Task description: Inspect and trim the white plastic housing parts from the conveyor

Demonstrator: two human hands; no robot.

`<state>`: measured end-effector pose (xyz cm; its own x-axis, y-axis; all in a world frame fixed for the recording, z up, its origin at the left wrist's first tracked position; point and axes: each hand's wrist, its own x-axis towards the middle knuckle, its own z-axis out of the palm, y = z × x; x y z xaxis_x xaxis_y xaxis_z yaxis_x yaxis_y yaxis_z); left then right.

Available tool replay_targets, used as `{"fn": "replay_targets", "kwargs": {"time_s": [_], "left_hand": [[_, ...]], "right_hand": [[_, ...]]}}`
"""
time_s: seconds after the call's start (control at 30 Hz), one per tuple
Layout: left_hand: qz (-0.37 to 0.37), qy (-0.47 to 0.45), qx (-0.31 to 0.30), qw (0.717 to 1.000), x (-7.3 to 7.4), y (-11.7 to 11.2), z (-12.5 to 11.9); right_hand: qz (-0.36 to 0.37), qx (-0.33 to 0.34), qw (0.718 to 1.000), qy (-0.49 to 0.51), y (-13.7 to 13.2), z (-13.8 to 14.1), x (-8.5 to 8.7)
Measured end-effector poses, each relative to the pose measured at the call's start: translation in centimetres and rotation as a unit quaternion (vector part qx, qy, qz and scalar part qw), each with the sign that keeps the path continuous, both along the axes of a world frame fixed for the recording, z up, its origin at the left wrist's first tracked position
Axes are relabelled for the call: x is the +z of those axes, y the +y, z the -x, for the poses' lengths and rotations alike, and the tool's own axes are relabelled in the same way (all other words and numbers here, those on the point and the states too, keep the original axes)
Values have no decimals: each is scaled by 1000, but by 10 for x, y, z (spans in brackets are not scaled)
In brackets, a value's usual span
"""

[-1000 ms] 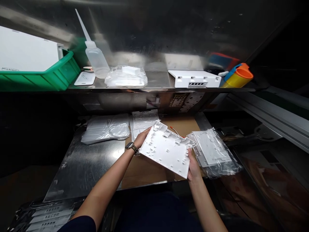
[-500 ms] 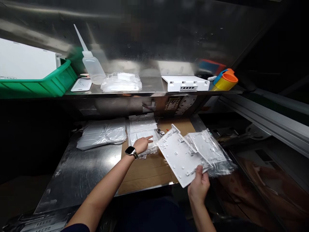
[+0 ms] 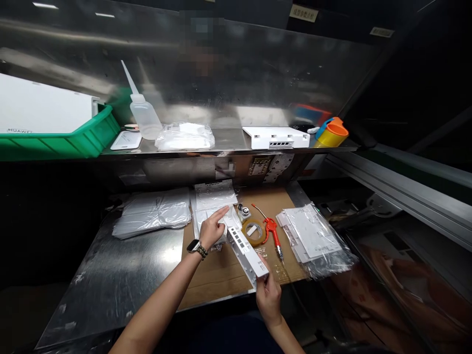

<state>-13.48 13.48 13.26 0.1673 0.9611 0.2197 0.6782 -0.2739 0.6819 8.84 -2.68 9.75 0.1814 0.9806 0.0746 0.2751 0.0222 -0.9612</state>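
Note:
My right hand (image 3: pixel 269 295) grips a white plastic housing (image 3: pixel 246 253) by its near end. The housing is tilted so that its narrow side with a row of square port openings faces up. My left hand (image 3: pixel 214 230), with a watch on the wrist, is close to the housing's far end. Its index finger is stretched out, and nothing shows in its grasp. Beyond that hand lie white plastic panels (image 3: pixel 216 194) in clear wrap. Right of the housing are a roll of brown tape (image 3: pixel 253 232) and a red air blow gun (image 3: pixel 271 228) on the cardboard (image 3: pixel 206 275).
Bagged white sheets (image 3: pixel 153 211) are stacked at left, and bagged white panels (image 3: pixel 313 233) at right. Across the back, a metal shelf (image 3: pixel 228 140) carries a green bin (image 3: pixel 88 135), a squeeze bottle (image 3: pixel 146 118), another white housing (image 3: pixel 276 137) and a yellow-orange tape roll (image 3: pixel 332 132).
My right hand has brought the housing left and turned it from its flat inner face onto its ported edge. The tape and blow gun are now uncovered. My left hand has shifted slightly.

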Motion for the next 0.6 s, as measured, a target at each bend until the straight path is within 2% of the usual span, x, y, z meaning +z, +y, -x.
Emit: {"fn": "replay_targets", "kwargs": {"time_s": [0.1,0.2,0.3,0.37,0.47,0.53,0.6], "left_hand": [[-36,54,-32,997,5,-23,-9],[-43,99,-63,992,11,-49,-21],[-31,126,-66,989,11,-76,-31],[-13,120,-84,989,9,-93,-40],[12,17,-130,991,15,-115,-63],[23,-93,-146,985,30,-128,-84],[50,-187,-152,969,53,-141,-104]], "right_hand": [[2,-4,1000,-11,2,2,11],[29,-100,994,36,15,-4,23],[82,-189,966,154,28,-20,34],[88,-223,951,194,32,-29,42],[64,-228,962,139,29,-31,53],[18,-193,978,74,25,-25,58],[-39,-158,986,28,23,-18,57]]}}
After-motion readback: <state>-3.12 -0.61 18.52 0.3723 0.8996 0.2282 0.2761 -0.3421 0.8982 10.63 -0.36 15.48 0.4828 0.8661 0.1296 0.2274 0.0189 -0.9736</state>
